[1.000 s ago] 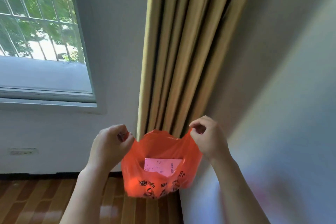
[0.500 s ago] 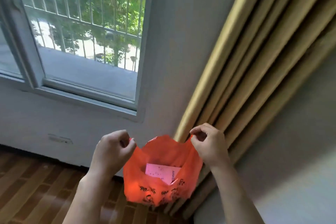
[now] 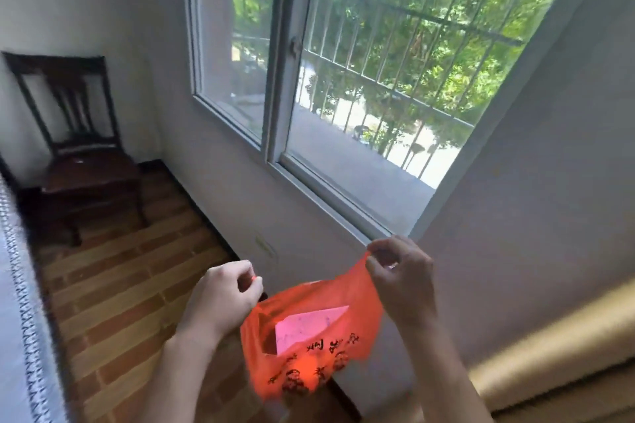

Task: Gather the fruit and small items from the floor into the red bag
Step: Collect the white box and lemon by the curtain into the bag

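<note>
While a dark chair [image 3: 82, 148] stood far left, the left hand [image 3: 223, 299] pinched one edge of the red bag [image 3: 309, 347] and the right hand [image 3: 402, 271] pinched the other with curled fingers [image 3: 372, 264], probably to keep its mouth open. The bag hung between them near the window [image 3: 343, 86], mouth upward, long axis left-right, a pink card [image 3: 302, 326] inside.

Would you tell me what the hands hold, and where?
The left hand and right hand each pinch the red bag at its top edge.

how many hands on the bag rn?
2. The left hand pinches the bag at its left top edge; the right hand pinches its right top edge, holding the mouth open. A pink card shows inside.
</note>
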Action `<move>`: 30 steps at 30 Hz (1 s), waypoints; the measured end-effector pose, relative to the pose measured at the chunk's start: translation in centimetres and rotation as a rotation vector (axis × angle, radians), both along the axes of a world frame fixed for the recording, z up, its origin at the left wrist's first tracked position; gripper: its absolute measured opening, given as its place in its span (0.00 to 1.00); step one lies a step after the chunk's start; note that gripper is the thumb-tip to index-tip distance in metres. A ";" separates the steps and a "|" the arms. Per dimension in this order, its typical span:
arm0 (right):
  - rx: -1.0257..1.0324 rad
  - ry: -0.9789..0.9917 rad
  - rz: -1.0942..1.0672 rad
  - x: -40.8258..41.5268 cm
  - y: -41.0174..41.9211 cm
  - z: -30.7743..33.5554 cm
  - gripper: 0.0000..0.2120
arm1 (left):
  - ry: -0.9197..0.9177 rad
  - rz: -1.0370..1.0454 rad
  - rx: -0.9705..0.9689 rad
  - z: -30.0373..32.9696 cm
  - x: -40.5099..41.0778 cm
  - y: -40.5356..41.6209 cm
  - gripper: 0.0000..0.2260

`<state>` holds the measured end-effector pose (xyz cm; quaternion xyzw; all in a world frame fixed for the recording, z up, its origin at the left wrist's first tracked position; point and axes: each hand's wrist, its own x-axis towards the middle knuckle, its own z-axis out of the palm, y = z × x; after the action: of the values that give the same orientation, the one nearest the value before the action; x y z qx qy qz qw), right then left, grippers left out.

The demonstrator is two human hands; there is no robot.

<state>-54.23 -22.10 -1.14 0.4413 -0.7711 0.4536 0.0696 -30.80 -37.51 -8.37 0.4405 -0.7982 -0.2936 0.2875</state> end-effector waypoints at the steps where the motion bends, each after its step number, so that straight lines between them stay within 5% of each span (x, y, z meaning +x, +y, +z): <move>1: 0.004 -0.005 0.029 -0.6 -1.3 -0.2 0.13 | -0.001 0.024 0.002 0.0 -0.1 -0.2 0.11; 10: 0.207 -0.122 0.317 -4.8 -9.9 -4.8 0.09 | 0.067 0.319 -0.117 3.1 1.2 -0.5 0.13; 19: 0.143 -0.189 0.628 -0.7 -16.4 -6.9 0.11 | -0.053 0.670 -0.134 4.5 6.6 3.1 0.16; 30: 0.109 -0.212 0.608 0.0 -21.8 -8.7 0.12 | -0.134 0.601 0.045 -0.1 7.7 -3.0 0.14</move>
<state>-54.19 -43.95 -9.89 0.6047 -0.6303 0.4550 -0.1734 -23.15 -40.51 -8.43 0.6815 -0.6427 -0.1832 0.2982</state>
